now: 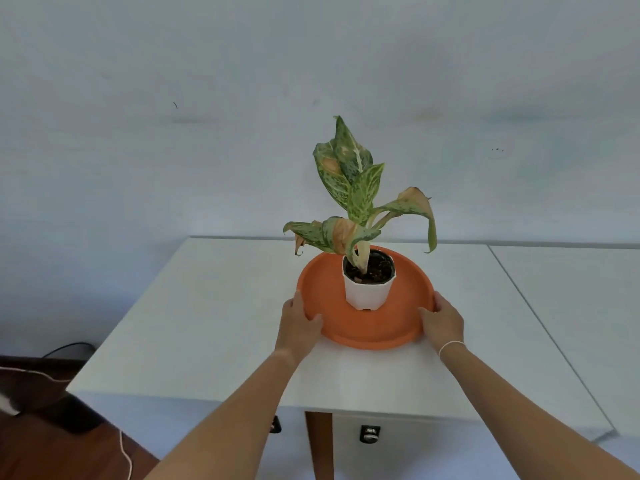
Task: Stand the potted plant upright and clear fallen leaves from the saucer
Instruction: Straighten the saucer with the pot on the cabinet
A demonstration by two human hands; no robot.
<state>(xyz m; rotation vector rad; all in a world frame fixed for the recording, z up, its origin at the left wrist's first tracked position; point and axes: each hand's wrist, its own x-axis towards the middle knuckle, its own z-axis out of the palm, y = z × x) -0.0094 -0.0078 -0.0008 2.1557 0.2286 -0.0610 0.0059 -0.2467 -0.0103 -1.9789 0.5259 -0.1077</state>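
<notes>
— One plant (356,188) stands upright in a white pot (367,292), and the pot sits inside the orange saucer (346,327), a little toward its far side.

— How do the leaves look?

— Speckled green, several with brown, curled tips that droop over the rim. Dark soil fills the pot. I see no loose leaves on the saucer floor.

— And the hands?

— Both are on the saucer. The left hand (298,318) grips the near left rim, thumb hooked over the edge onto the inner floor, fingers round the outside. The right hand (443,322) holds the near right rim the same way, thumb on top, fingers curled round the outer wall. A thin white band circles the right wrist.

— Where is the saucer?

— Flat on a white table (214,323), near the middle, closer to the back edge. A seam runs across the tabletop to the right. Behind is a pale wall (173,98). Left of the table, dark floor shows with a white cable (126,455) lying on it.
</notes>
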